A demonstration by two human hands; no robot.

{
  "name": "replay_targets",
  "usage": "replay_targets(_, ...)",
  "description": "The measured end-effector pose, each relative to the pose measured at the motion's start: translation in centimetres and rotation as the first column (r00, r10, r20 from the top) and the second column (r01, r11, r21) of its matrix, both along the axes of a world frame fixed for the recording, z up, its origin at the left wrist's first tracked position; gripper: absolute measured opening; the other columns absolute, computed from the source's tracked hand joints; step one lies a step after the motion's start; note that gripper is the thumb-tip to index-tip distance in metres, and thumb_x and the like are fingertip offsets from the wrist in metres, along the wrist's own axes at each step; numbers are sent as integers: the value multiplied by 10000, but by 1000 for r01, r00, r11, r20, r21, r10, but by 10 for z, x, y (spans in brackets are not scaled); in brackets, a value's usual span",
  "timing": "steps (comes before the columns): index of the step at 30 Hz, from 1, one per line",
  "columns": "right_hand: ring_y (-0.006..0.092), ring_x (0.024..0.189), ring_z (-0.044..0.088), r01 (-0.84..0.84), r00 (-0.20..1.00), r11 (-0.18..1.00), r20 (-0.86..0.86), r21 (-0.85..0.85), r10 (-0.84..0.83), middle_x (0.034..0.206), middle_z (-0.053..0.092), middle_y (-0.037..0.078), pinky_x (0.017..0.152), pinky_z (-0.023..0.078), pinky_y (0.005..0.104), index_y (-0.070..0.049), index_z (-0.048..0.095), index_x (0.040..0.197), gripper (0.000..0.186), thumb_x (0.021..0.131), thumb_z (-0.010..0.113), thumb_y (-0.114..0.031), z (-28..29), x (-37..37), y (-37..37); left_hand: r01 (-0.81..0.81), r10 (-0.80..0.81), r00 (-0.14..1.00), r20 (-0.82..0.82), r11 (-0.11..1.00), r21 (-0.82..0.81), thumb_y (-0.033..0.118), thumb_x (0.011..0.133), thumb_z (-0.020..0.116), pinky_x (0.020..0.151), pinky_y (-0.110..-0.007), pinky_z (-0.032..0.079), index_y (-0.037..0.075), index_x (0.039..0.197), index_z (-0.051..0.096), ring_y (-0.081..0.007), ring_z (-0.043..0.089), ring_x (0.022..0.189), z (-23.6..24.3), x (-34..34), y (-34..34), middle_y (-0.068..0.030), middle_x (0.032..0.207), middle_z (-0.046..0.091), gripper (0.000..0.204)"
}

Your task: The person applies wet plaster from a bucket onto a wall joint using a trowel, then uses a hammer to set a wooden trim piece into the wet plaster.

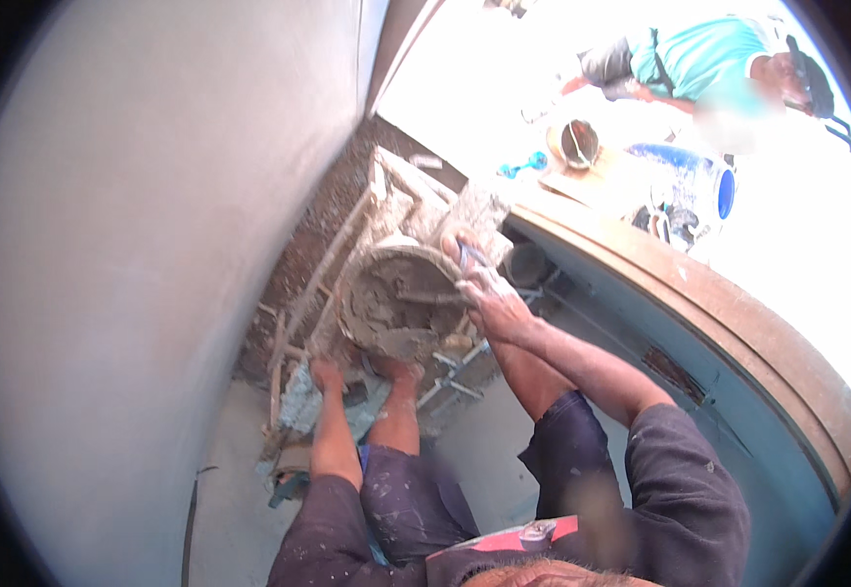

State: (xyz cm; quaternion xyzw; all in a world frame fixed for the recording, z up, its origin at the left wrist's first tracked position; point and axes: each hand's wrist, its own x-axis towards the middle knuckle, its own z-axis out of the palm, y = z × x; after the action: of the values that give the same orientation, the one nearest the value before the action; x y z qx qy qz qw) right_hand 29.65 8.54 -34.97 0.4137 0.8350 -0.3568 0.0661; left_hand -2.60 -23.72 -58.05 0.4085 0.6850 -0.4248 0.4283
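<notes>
A round basin (347, 318) holds wet grey mortar (391, 308) in the middle of the view. At its right rim is my right hand (494, 301), smeared with pale mortar, fingers closed; what they grip is hidden. A mortar-coated, bar-like shape (430, 295) lies in the mix and points toward these fingers. My left hand (325, 375) is low beside the basin's near left side, small and blurred, so its fingers do not show clearly. My sandalled left foot (398, 370) stands just in front of the basin. Beyond my right hand, my right foot (460, 247) rests at the basin's far right.
A large pale wall (152, 245) fills the left. Wooden strips (323, 264) and rubble surround the basin. To the right runs a brown-topped ledge (699, 293). Past it are a bucket (579, 144), a blue drum (694, 176) and another person in a turquoise shirt (704, 64).
</notes>
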Motion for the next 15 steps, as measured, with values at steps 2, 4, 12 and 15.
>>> replay_targets(2, 387, 1192, 489, 105, 993, 993, 52, -50, -103, 1228, 510, 190, 986, 440, 469, -77, 556, 1223, 470, 770, 684, -79, 26, -2, 0, -82, 125, 990, -57, 868, 490, 299, 923, 608, 991, -430, 430, 7, 1224, 586, -323, 560, 1148, 41, -11, -24, -180, 1208, 601, 420)
replay_targets(4, 424, 1102, 546, 149, 986, 987, 91, -62, -143, 1160, 555, 223, 934, 468, 486, -82, 541, 1258, 475, 800, 661, -119, 56, -3, -3, -620, 650, 731, 207, 507, 599, 195, 915, 636, 882, -480, 463, -34, 1048, 615, -409, 597, 1014, 98, -16, -10, -237, 1036, 633, 266)
replay_targets(12, 411, 976, 656, 439, 892, 772, 118, -459, -437, 1085, 658, 245, 837, 522, 470, -68, 548, 1300, 608, 815, 726, -390, 222, -21, -13, -725, 394, 688, 610, 324, 608, 154, 893, 613, 748, -464, 497, 11, 844, 597, -371, 646, 874, 387, -15, 89, -190, 867, 664, 152)
replay_targets(15, 321, 1066, 651, 530, 824, 674, 124, -515, -553, 1134, 670, 201, 922, 501, 413, -23, 533, 1333, 735, 819, 741, -504, 291, -39, -21, -745, 206, 667, 716, 190, 639, 158, 877, 650, 730, -443, 501, 32, 774, 598, -328, 658, 845, 580, -1, 183, -157, 837, 673, 172)
